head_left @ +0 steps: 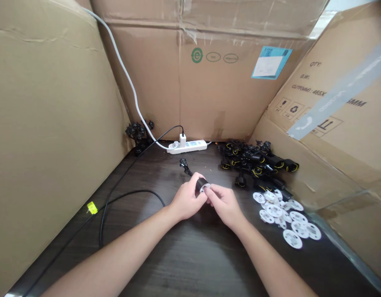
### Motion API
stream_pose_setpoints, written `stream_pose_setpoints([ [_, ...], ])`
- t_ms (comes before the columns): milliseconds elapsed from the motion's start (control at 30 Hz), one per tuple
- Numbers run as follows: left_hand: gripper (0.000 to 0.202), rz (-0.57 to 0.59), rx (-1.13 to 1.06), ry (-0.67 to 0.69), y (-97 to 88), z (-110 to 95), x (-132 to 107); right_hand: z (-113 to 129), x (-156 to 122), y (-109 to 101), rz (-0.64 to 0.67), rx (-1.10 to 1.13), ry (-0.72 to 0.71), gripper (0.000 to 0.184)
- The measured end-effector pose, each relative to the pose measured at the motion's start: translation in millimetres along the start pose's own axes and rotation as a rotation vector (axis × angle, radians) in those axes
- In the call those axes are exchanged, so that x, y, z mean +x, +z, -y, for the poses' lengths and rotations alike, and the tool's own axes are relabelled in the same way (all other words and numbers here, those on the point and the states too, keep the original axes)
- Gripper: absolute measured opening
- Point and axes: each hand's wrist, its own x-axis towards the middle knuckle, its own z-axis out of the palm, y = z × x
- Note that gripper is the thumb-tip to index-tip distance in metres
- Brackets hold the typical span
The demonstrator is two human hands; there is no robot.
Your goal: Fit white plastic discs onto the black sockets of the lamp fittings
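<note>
My left hand is closed around a small black cylindrical part with a short black lead and plug trailing away from it over the dark wooden table. My right hand meets it from the right, fingers pinched at the part's white end face. Both hands hover just above the middle of the table. What the right fingertips pinch is too small to name.
A pile of black parts with yellow-marked wires lies right of centre, with several white round discs in front. A white power strip sits at the back. Black cable loops left. Cardboard boxes wall in the table.
</note>
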Motion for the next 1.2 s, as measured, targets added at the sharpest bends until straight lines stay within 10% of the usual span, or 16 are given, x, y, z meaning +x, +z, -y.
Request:
stream_pose_setpoints([
  [733,0.029,0.073,-0.042,0.025,-1.5,4,0,5,-1,-2,-0.135,-0.129,-0.050,0.019],
  [1200,0.026,0.116,-0.149,0.095,-3.8,-6,-1,-15,5,-2,0.053,0.193,0.123,0.029],
])
